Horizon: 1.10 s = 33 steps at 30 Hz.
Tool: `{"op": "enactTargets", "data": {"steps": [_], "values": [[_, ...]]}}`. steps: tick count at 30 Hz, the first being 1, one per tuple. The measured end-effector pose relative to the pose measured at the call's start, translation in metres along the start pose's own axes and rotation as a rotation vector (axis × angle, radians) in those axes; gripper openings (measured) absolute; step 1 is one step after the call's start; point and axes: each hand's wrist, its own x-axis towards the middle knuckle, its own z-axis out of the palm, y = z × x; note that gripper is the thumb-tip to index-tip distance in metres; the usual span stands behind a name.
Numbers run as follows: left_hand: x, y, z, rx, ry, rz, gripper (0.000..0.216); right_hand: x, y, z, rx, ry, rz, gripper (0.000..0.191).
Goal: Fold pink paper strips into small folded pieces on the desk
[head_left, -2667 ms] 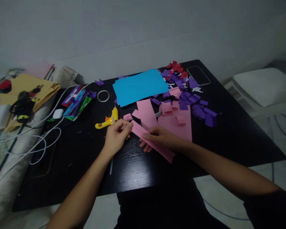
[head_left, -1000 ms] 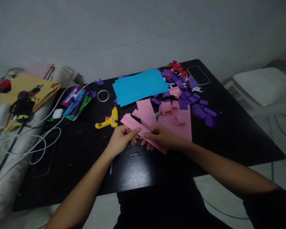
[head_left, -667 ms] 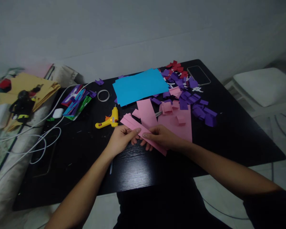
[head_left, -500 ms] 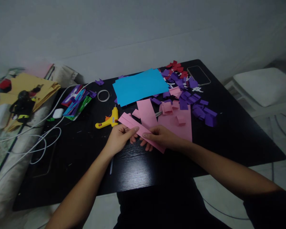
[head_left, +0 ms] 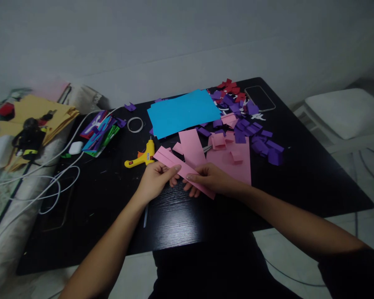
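pink strip [head_left: 184, 170] slants through left hand [head_left: 155, 179] and right hand [head_left: 212, 180]

A dark, wood-grained surface [head_left: 305, 187] stands before a plain grey wall [head_left: 180, 37], which spans the whole view behind it. Right of the surface is a white-topped seat [head_left: 345, 112]. Pale floor [head_left: 289, 253] shows past the surface's near edge, crossed by a dark cord [head_left: 311, 285]. The light is dim, with a soft glare on the surface's near part.
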Motion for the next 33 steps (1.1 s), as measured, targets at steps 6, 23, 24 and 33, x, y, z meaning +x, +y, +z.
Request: {"op": "enactTargets", "data": {"steps": [6,23,24,33], "values": [[-0.0001,0.0001,0.003,-0.046,0.004,-0.011,0.031,-0.001,-0.0025,0.0013,0.002,0.018,-0.007,0.047],[0.0008,0.0024,0.0017,-0.031,-0.02,-0.064,0.032,-0.0019,-0.0051,0.0015,-0.105,0.054,-0.044,0.042],[0.0008,0.0029,0.0017,-0.024,-0.022,-0.064,0.032,-0.0018,-0.0052,0.0015,-0.111,0.059,-0.046,0.04],[0.0014,0.0033,0.0011,-0.017,-0.032,-0.069,0.032,-0.0014,-0.0065,0.0041,-0.133,0.088,-0.049,0.038]]}}
